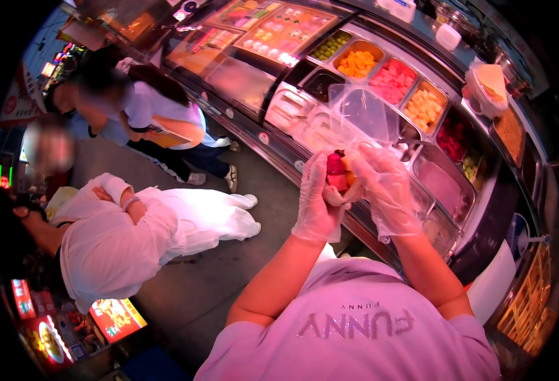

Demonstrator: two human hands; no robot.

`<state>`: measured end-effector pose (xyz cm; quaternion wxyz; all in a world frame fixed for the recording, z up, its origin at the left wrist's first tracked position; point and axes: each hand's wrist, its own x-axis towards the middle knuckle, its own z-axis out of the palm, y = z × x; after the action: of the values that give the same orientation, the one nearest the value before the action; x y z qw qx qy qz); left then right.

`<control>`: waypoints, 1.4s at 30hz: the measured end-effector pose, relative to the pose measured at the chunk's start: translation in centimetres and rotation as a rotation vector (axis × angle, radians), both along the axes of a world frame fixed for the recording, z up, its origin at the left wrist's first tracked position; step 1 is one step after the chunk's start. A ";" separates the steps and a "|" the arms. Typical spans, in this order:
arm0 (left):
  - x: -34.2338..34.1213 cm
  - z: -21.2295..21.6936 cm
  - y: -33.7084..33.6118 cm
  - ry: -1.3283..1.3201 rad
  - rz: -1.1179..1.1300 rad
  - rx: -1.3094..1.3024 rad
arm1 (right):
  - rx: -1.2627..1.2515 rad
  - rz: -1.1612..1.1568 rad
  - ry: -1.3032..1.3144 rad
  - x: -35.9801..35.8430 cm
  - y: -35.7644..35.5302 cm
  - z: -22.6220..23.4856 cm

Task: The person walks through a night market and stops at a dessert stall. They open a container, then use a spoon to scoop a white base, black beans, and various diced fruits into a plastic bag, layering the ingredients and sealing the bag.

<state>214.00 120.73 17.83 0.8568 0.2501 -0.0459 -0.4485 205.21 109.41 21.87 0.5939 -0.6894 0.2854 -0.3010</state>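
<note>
Both my hands wear clear plastic gloves and meet above the counter's near edge. My left hand (pixel 315 202) is closed around a small bundle of fruit chunks (pixel 336 174), dark red, pink and orange, partly wrapped in a soft pale skin. From the other side, my right hand (pixel 386 187) bends its fingers over the bundle and pinches the skin's edge. The gloved fingers hide much of it. Just beyond my hands, a clear plastic lid (pixel 368 117) stands tilted over the metal trays. A pan of pale pinkish stuff (pixel 443 184) lies beside my right hand.
Metal pans hold green pieces (pixel 330 46), orange cubes (pixel 357 64), pink cubes (pixel 392 81), yellow cubes (pixel 425 106) and dark red cubes (pixel 452 140). A display case (pixel 286 30) stands farther left. A person in white (pixel 121 235) and others (pixel 159 114) stand beyond the counter.
</note>
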 end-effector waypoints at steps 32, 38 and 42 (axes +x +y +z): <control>3.7 2.5 -3.8 -0.204 -0.376 0.016 | 0.365 0.130 -0.101 0.9 -4.8 2.6; 6.2 7.8 -3.0 -0.060 -0.454 -0.109 | 0.600 0.057 -0.387 0.2 -6.7 4.5; 4.9 7.3 -4.4 -0.078 -0.228 0.033 | 0.630 0.002 -0.517 0.6 -5.2 7.5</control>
<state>218.88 116.37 25.08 0.7936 0.2747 -0.0997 -0.5336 205.76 104.17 29.34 0.8284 -0.3758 0.2043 -0.3616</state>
